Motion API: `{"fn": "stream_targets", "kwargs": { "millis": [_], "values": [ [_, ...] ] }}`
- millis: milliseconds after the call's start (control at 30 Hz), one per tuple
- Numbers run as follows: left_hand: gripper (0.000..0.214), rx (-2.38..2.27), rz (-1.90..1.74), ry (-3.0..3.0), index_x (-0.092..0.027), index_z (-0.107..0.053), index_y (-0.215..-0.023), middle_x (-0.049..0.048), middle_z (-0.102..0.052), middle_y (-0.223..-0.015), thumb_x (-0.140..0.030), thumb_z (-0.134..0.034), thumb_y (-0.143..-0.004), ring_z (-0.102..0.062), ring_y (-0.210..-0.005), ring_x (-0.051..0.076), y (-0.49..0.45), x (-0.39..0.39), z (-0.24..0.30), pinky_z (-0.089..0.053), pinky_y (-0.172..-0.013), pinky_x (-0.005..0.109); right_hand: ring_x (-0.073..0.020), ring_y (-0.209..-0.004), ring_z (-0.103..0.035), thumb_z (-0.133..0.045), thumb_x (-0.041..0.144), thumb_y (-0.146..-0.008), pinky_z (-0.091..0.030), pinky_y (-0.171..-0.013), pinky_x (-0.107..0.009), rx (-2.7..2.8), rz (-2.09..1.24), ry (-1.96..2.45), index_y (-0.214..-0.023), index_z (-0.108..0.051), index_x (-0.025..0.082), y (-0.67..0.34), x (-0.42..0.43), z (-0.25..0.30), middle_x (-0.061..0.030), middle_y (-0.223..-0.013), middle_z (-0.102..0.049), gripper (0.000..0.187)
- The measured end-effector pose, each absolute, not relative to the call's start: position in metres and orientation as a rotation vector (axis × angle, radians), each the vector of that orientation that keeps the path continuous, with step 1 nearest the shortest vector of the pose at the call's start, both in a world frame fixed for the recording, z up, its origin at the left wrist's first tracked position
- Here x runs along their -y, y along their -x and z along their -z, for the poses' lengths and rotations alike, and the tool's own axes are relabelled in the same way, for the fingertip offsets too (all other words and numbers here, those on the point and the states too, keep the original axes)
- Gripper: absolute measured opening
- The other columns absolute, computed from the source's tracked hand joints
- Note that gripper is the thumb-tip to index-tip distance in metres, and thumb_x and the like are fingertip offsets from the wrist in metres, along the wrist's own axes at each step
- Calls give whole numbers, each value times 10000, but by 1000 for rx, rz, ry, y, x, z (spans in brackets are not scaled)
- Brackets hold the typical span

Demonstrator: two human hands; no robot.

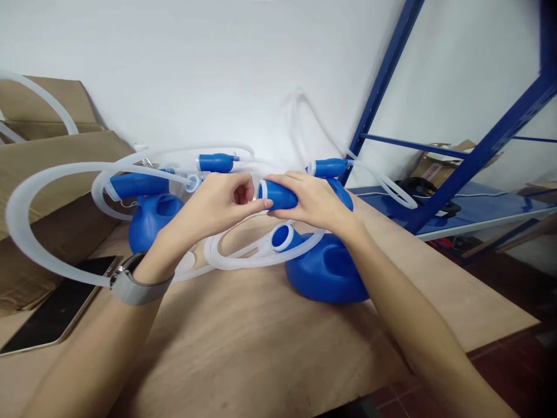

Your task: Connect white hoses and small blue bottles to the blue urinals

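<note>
My right hand [307, 197] is wrapped over a blue plastic funnel-shaped tube [278, 195], whose white rim faces left. Curled beside that rim is my left hand [224, 197], its thumb touching the rim. Whatever its bent fingers may hold is hidden. Below the hands a blue jug [324, 273] lies on the table, its white-rimmed mouth [282, 237] pointing up and left. A clear ribbed hose [243, 262] loops in front of that mouth. Behind my left wrist stands another blue jug [152, 220], with a blue funnel piece [139, 184] above it.
A wooden table [243, 348] spans the front. Cardboard boxes [52, 174] and a dark phone or tablet [61, 310] lie left. Other blue funnel pieces [216, 162] with hoses are near the wall. A blue metal shelf [452, 157] rises at right.
</note>
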State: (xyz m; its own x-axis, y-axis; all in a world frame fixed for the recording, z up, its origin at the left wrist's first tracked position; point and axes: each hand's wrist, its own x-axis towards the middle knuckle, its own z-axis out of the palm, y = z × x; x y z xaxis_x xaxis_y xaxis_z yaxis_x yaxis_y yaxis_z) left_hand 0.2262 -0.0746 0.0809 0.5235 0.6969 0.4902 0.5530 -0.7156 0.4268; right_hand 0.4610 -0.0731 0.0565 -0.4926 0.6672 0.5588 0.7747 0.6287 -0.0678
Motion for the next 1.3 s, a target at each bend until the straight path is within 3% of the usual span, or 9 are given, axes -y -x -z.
{"fn": "stream_targets", "kwargs": {
  "millis": [100, 200, 433, 633, 867, 967, 1067, 1200, 1300],
  "values": [
    [299, -988, -1070, -2388, -176, -679, -819, 30, -717, -794, -467, -732, -861, -628, -738, 177, -234, 67, -69, -461, -683, 296, -324, -1167, -676, -763, 436, -887, -521, -942, -407, 2308, 284, 1133, -1462, -600, 252, -460, 70, -50, -87, -1278, -716, 625],
    [274, -969, -1061, -2225, -165, -693, -814, 39, -730, -804, -434, -726, -857, -647, -751, 181, -243, 59, -55, -490, -708, 307, -333, -1170, -671, -766, 438, -886, -524, -942, -425, 2322, 298, 1144, -1461, -596, 265, -463, 66, -46, -91, -1278, -712, 624],
    [232, -894, -1003, -2186, -185, -627, -756, 17, -697, -763, -374, -687, -876, -626, -738, 174, -262, 54, -27, -478, -703, 308, -341, -1232, -635, -688, 257, -885, -502, -1007, -459, 2439, 185, 1111, -1389, -592, 213, -472, 53, -34, -127, -1355, -678, 515],
    [255, -864, -1065, -2485, -218, -495, -739, 23, -641, -758, -326, -588, -951, -555, -682, 177, -274, 57, -10, -411, -641, 326, -303, -1070, -694, -613, 239, -920, -504, -846, -367, 2560, -29, 1087, -1280, -611, 226, -473, 51, -32, -96, -1186, -743, 360],
    [170, -741, -921, -2933, -207, -529, -874, 83, -657, -962, -252, -467, -1026, -595, -866, 236, -265, 55, -4, -479, -831, 401, -346, -1261, -623, -679, 306, -909, -437, -1083, -490, 2548, 54, 965, -1350, -636, 236, -484, 42, -28, -133, -1358, -699, 449],
    [194, -677, -794, -3100, -191, -572, -898, 105, -665, -983, -235, -449, -1042, -610, -935, 261, -261, 57, -8, -478, -900, 421, -353, -1278, -612, -706, 325, -890, -415, -1098, -513, 2535, 117, 1001, -1344, -638, 241, -486, 41, -27, -130, -1361, -697, 467],
    [191, -771, -773, -3116, -175, -606, -897, 121, -685, -960, -248, -482, -1024, -635, -917, 267, -256, 56, -17, -487, -837, 394, -349, -1272, -626, -711, 378, -891, -445, -1053, -480, 2521, 67, 1019, -1383, -592, 223, -481, 44, -27, -133, -1371, -686, 529],
    [181, -942, -514, -3170, -183, -636, -821, 116, -715, -898, -228, -519, -952, -662, -811, 267, -243, 51, -24, -439, -679, 362, -326, -1185, -664, -605, 254, -923, -462, -977, -445, 2587, 83, 1102, -1299, -615, 221, -473, 46, -27, -108, -1270, -721, 377],
    [160, -1114, -265, -3102, -193, -644, -733, 99, -721, -818, -193, -567, -874, -642, -683, 251, -229, 46, -20, -359, -575, 341, -307, -1136, -668, -572, 184, -909, -465, -951, -425, 2612, 121, 1146, -1271, -606, 238, -474, 45, -25, -85, -1214, -723, 367]
  ]
}}
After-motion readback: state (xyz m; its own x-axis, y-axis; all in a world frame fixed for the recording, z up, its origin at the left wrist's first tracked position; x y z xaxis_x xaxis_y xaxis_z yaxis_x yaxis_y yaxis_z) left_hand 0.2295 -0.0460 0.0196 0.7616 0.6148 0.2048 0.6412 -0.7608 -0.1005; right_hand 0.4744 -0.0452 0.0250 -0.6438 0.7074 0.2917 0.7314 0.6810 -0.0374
